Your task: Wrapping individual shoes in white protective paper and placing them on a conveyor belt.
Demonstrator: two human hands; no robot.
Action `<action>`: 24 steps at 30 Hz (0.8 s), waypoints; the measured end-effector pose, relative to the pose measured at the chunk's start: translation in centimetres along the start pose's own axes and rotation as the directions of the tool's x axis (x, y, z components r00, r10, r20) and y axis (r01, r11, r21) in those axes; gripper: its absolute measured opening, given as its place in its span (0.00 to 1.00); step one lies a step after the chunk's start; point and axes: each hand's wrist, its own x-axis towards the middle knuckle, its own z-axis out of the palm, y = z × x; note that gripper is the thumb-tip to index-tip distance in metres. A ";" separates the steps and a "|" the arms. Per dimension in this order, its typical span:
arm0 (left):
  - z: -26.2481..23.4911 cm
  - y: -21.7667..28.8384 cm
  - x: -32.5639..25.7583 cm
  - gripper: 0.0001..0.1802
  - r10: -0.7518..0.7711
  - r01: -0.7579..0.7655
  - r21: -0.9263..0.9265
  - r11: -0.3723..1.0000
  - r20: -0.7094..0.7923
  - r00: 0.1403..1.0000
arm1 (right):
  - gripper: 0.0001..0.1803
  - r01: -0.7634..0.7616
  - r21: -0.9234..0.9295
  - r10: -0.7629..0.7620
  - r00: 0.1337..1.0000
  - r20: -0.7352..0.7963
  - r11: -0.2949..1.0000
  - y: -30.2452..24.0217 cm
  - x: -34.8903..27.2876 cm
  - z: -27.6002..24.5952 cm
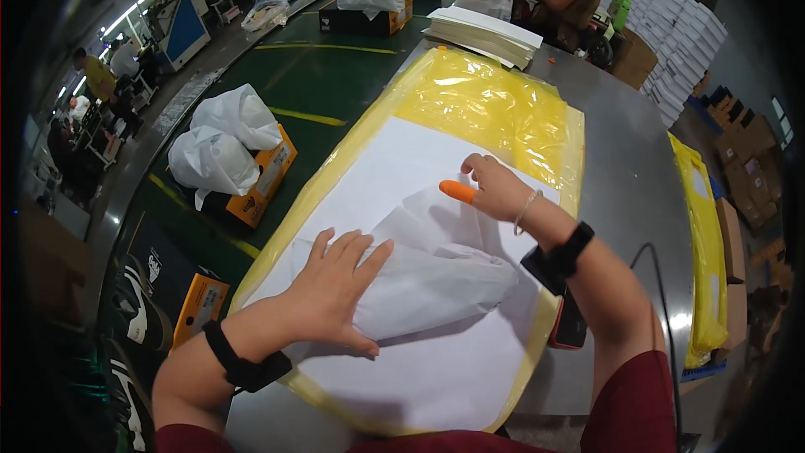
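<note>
A bundle wrapped in white tissue paper (436, 285) lies in front of me; what is inside is hidden. My left hand (335, 285) rests on the bundle's left side, fingers spread and nothing gripped. Over the far right side of the paper is my right hand (495, 189), with an orange finger cover (457, 192) on one digit. Its fingers are bent but apart, and I see nothing held in them. Beneath the bundle is a stack of white paper sheets (360, 189) on yellow plastic wrapping (495, 105).
Left of me runs a green conveyor (289, 75) carrying an orange-and-black box (264, 176) with paper-wrapped bundles. Dark striped shoes (138, 310) sit nearer. A pile of sheets (486, 33) lies beyond on the metal table (629, 168). Other people work at the far end.
</note>
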 end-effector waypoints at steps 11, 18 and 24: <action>1.0 -0.6 0.9 0.73 0.037 -0.051 -0.077 0.996 -0.177 0.984 | 0.11 0.336 0.254 -0.420 0.769 0.481 0.907 -6.1 -3.9 -3.1; 1.6 1.3 -0.1 0.63 -0.001 0.002 0.009 1.000 -0.133 0.991 | 0.13 0.620 -0.407 -0.493 0.782 0.380 0.671 -13.4 -12.5 -0.9; 1.0 -2.9 -9.9 0.53 -0.428 0.266 -0.395 0.879 -0.411 0.805 | 0.19 0.594 -0.210 -0.588 0.803 0.097 0.776 -15.7 -14.6 -1.7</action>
